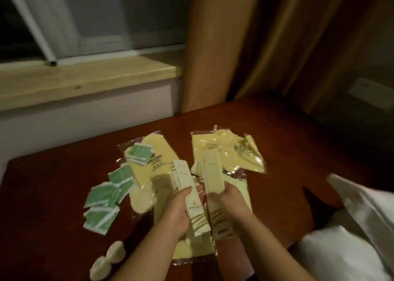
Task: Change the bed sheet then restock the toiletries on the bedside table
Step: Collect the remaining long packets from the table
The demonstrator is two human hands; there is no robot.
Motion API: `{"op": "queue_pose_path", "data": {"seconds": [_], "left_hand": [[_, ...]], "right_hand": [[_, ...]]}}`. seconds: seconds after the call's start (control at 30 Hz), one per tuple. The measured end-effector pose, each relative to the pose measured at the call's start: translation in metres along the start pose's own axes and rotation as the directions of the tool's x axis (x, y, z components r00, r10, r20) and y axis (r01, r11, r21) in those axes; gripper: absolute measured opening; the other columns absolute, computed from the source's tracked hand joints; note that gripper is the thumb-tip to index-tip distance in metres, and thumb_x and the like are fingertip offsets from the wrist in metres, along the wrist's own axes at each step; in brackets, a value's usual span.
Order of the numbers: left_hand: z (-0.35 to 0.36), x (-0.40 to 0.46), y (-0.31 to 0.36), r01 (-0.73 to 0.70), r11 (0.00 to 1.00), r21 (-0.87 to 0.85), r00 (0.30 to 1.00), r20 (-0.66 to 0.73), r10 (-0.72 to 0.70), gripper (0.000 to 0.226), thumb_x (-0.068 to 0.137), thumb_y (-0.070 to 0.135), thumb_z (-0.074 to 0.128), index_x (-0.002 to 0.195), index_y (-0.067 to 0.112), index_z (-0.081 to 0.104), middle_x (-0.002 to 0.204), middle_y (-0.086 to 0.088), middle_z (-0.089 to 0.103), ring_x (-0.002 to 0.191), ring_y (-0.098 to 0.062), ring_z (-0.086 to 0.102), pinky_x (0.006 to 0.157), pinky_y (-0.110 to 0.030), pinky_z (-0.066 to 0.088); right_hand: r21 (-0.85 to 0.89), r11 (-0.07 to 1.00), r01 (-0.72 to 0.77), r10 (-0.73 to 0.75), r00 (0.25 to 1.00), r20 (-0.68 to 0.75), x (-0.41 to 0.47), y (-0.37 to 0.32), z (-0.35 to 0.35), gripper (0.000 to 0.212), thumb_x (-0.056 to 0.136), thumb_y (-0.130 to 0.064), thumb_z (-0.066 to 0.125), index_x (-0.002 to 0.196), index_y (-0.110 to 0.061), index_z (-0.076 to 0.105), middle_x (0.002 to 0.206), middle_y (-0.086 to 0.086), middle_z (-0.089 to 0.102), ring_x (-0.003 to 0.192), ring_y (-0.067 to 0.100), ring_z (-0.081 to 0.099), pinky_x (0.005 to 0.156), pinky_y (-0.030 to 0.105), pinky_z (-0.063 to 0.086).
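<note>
Two bare hands over dark red wooden bedside table [53, 195], left hand [174, 212] gripping long pale cardboard box [193, 204], right hand [231, 199] pinching second pale box [213, 174], green sachets [106, 197] left of the boxes

Head view — downward, close over bedside table [277, 131]

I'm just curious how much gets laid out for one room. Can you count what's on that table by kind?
Green square sachets: about 7, overlapping, so the count is approximate
Yellow slippers in clear plastic bags: about 3 packs
Long cream paper boxes: at least 2, held in the hands
Small round white items: 2
Total: roughly 14
</note>
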State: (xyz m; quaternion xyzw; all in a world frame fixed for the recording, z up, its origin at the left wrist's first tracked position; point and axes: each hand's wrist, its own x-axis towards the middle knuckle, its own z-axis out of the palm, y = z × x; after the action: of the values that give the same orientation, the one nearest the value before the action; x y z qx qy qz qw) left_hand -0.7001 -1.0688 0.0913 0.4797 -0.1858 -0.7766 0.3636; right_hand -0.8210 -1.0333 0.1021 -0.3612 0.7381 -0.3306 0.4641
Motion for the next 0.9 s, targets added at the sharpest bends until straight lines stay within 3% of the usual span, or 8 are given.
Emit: {"op": "queue_pose_path", "data": {"seconds": [0.1,0.17,0.23,0.33,0.47,0.6,0.77,0.9], "left_hand": [[0.019,-0.018,-0.012,0.092,0.990,0.103,0.975,0.192,-0.110,0.016,0.100,0.011,0.039,0.108,0.011,0.053,0.097,-0.014,0.064,0.084,-0.029,0.062,0.074,-0.042,0.049],[0.035,-0.042,-0.034,0.158,0.965,0.211,0.918,0.330,-0.222,0.017,0.099,0.009,0.037,0.108,0.009,0.052,0.097,-0.016,0.063,0.084,-0.030,0.061,0.079,-0.047,0.049],[0.042,-0.061,-0.057,0.179,0.948,0.263,0.880,0.387,-0.274,0.021,0.098,0.004,0.033,0.103,0.007,0.053,0.096,-0.020,0.062,0.086,-0.032,0.060,0.084,-0.047,0.046],[0.064,-0.116,-0.118,0.260,0.871,0.417,0.730,0.506,-0.460,0.036,0.097,0.001,0.031,0.131,0.002,0.043,0.111,-0.024,0.061,0.097,-0.036,0.062,0.083,-0.046,0.050],[0.100,-0.218,-0.205,0.153,0.757,0.636,0.510,0.605,-0.611,0.039,0.096,-0.001,0.031,0.134,0.005,0.040,0.110,-0.021,0.062,0.092,-0.031,0.064,0.068,-0.038,0.054],[0.118,-0.344,-0.278,0.031,0.687,0.726,0.277,0.654,-0.704,0.035,0.095,-0.003,0.031,0.127,-0.006,0.045,0.104,-0.019,0.061,0.083,-0.027,0.061,0.065,-0.034,0.055],[0.103,-0.526,-0.391,0.058,0.674,0.737,0.056,0.671,-0.739,0.029,0.094,-0.003,0.033,0.112,0.009,0.052,0.102,-0.013,0.063,0.087,-0.026,0.062,0.078,-0.038,0.051],[0.044,-0.691,-0.488,0.066,0.533,0.844,-0.083,0.537,-0.840,0.036,0.094,-0.003,0.034,0.127,0.007,0.045,0.098,-0.011,0.065,0.081,-0.023,0.063,0.071,-0.035,0.052]], "right_hand": [[0.205,0.978,-0.041,0.095,0.960,-0.265,-0.048,0.020,-0.028,0.032,0.087,-0.016,0.059,0.118,-0.021,0.052,0.103,0.004,0.066,0.094,0.022,0.064,0.085,0.045,0.054],[0.415,0.910,0.017,0.180,0.884,-0.432,-0.099,0.041,-0.041,0.026,0.087,-0.008,0.055,0.111,-0.020,0.052,0.092,0.009,0.069,0.085,0.024,0.066,0.081,0.045,0.055],[0.543,0.837,0.061,0.252,0.840,-0.481,-0.139,0.050,-0.046,0.025,0.087,0.001,0.047,0.106,-0.014,0.054,0.080,0.014,0.067,0.071,0.026,0.065,0.070,0.042,0.055],[0.649,0.747,0.145,0.380,0.708,-0.595,-0.231,0.074,-0.066,0.028,0.087,0.007,0.039,0.106,-0.008,0.052,0.077,0.018,0.059,0.055,0.022,0.059,0.052,0.031,0.051],[0.576,0.809,0.120,0.485,0.418,-0.768,-0.370,0.130,-0.094,0.023,0.088,-0.008,0.046,0.108,-0.018,0.050,0.086,0.010,0.070,0.070,0.024,0.069,0.066,0.038,0.056],[0.619,0.769,0.160,0.582,0.226,-0.781,-0.511,0.193,-0.082,0.022,0.091,-0.009,0.045,0.109,-0.020,0.052,0.088,0.010,0.069,0.071,0.023,0.068,0.066,0.035,0.059],[0.655,0.745,0.124,0.654,0.058,-0.755,-0.708,0.278,-0.033,0.029,0.093,-0.005,0.044,0.122,-0.010,0.047,0.090,0.008,0.065,0.058,0.014,0.065,0.049,0.021,0.048],[0.673,0.726,0.139,0.686,-0.214,-0.695,-0.872,0.331,-0.002,0.032,0.096,-0.006,0.043,0.128,-0.010,0.045,0.099,0.010,0.061,0.061,0.013,0.064,0.050,0.019,0.048]]}}
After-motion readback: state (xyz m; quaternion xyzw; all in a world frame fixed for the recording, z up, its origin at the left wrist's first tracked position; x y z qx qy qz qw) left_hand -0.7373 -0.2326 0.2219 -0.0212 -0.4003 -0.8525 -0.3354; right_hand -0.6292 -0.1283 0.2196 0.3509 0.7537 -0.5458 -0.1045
